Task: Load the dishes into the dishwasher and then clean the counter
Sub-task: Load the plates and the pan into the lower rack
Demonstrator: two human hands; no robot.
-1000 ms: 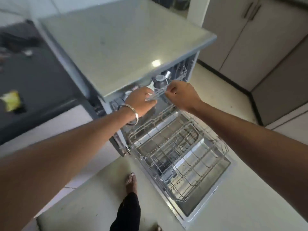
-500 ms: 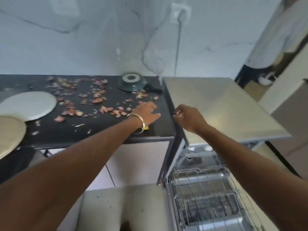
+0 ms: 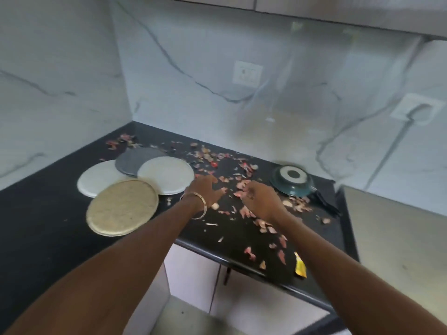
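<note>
Black stone counter (image 3: pixel 48 213): four round overturned plates (image 3: pixel 122 210) at its left, dark-green upturned pan (image 3: pixel 291 181) at its right, pinkish onion peels (image 3: pixel 246 211) between. Left hand (image 3: pixel 205 189) flat, empty; right hand (image 3: pixel 258 197) curled, contents unclear.

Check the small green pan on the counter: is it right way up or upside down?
Upside down. The green pan rests rim-down on the black counter, its flat base with the round disc facing up and its dark handle pointing right.
</note>
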